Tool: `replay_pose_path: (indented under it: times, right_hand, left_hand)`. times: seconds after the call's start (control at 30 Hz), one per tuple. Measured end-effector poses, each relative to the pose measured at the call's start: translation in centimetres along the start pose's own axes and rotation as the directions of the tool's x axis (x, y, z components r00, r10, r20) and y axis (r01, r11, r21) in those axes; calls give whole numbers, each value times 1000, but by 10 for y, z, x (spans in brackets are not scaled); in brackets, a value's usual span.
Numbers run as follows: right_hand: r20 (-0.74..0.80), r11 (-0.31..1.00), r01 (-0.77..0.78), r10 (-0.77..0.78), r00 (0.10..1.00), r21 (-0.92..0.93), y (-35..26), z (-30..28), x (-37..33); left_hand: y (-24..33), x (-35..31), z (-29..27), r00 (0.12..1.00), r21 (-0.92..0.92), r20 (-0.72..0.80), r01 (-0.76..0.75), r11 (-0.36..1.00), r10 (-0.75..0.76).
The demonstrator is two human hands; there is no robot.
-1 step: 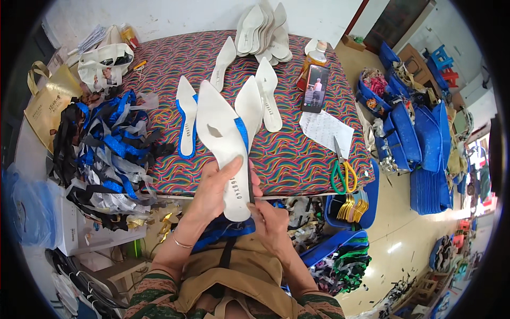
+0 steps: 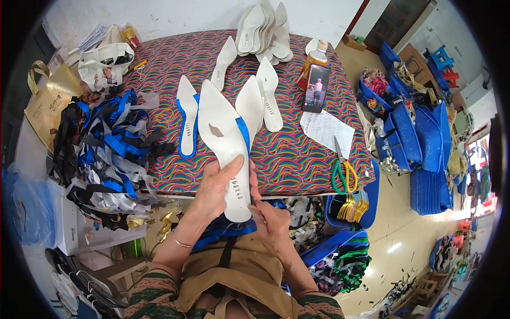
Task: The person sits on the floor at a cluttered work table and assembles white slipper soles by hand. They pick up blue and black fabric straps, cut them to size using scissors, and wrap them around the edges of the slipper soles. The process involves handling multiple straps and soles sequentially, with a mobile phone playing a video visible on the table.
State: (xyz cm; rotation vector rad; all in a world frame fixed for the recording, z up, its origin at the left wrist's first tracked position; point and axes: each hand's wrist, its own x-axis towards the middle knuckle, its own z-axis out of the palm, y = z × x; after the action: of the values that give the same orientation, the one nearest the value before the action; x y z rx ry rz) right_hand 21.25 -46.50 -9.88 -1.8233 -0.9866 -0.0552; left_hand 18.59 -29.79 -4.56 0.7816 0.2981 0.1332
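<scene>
I hold a long white pointed shoe insole (image 2: 223, 143) upright over the table's near edge. My left hand (image 2: 212, 196) grips its heel end from the left, thumb across the face. My right hand (image 2: 272, 223) pinches the heel's right edge from below. A blue glitter strip (image 2: 243, 133) runs along the insole's right side. A small cut-out shows near its toe. Blue material (image 2: 226, 229) lies in my lap under the hands.
More white insoles (image 2: 268, 98) lie on the striped tablecloth (image 2: 297, 159), with a stack (image 2: 263, 29) at the far edge. A phone (image 2: 315, 89), a bottle (image 2: 314, 58), paper (image 2: 326, 130) and green-handled scissors (image 2: 342, 173) sit right. Blue and black straps (image 2: 106, 149) pile left. Blue bins (image 2: 409, 133) stand on the floor.
</scene>
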Motion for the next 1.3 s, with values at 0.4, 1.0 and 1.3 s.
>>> replay_pose_path:
  times: [0.4,1.0,1.3]
  right_hand:
    - [129,681,-348,352,927,644,8,-21,64]
    - [184,389,-460,570,801,798,11,-9,39]
    - [140,994,-87,77,987,65,10,-25,-7]
  left_hand:
    - [-24,-13,-3,965,200,247,41,979,-91]
    - [-25,-3,-4,993,309,104,23,951,-58]
    - [6,15,5,993,-1,-118,-23,1000,23]
